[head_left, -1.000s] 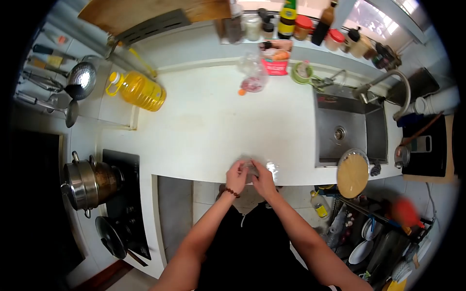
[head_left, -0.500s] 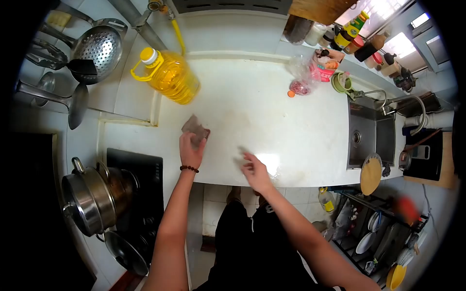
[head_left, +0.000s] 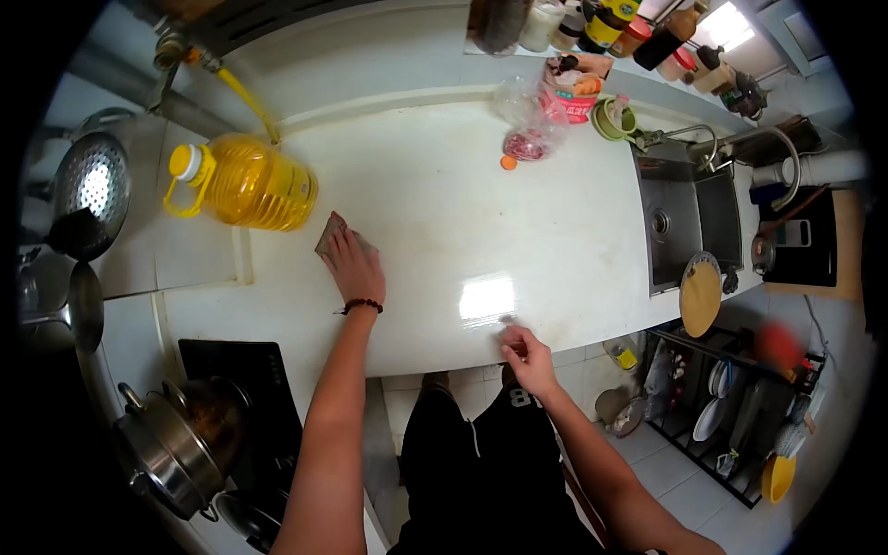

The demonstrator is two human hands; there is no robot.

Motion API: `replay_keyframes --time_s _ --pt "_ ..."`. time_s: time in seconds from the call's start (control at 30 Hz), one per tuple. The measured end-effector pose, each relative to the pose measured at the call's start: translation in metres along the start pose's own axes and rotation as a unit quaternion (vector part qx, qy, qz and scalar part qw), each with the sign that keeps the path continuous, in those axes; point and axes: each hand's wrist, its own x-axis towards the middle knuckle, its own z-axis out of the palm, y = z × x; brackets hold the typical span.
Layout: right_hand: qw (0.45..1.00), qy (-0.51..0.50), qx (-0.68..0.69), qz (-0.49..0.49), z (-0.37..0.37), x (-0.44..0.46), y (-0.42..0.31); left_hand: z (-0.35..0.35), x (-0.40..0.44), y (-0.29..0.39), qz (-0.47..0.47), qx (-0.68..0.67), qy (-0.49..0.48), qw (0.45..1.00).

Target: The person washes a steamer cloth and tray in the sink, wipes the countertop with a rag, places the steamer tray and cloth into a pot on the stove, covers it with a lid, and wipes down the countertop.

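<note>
My left hand (head_left: 354,265) presses down on a grey-brown cloth (head_left: 330,231), which lies on the white countertop (head_left: 416,213). The cloth shows beyond my fingers and at their side; the rest is under the hand. Just up and left of it stands a big jug of yellow oil (head_left: 264,185) with a yellow handle and cap. At the front edge of the counter is my right hand (head_left: 530,361), its fingers loosely bent and apart, with nothing in them.
Plastic-bagged food (head_left: 527,143) and a pink packet (head_left: 566,104) lie at the back, near a sink (head_left: 659,250). Jars and bottles line the sill (head_left: 555,55). On the left are steel pots (head_left: 166,453) and hanging utensils (head_left: 92,185); a dish rack (head_left: 712,407) stands lower right.
The view has turned and shifted. My left hand has moved the cloth closer to the oil jug, its fingers now stretched over it. My right hand has drawn back to the counter's front edge.
</note>
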Motion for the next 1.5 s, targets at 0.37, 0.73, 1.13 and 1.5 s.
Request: replay_keyframes --time_s 0.37,0.73,1.13,1.5 --pt "0.982 0.12 -0.137 -0.041 -0.156 0.028 0.035 0.026 0.007 0.202 0.067 -0.003 -0.043 0.997" --pt "0.889 0.012 -0.453 0.067 -0.274 0.043 0.072 0.096 -0.066 0.591 0.236 -0.149 -0.062 0.958" --pt "0.898 -0.01 -0.436 0.056 -0.276 0.042 0.081 0.054 -0.021 0.512 0.046 -0.586 0.022 0.809" --pt "0.852 0.004 -0.52 0.059 -0.259 0.048 0.091 -0.025 0.056 0.143 -0.043 -0.579 0.181 0.794"
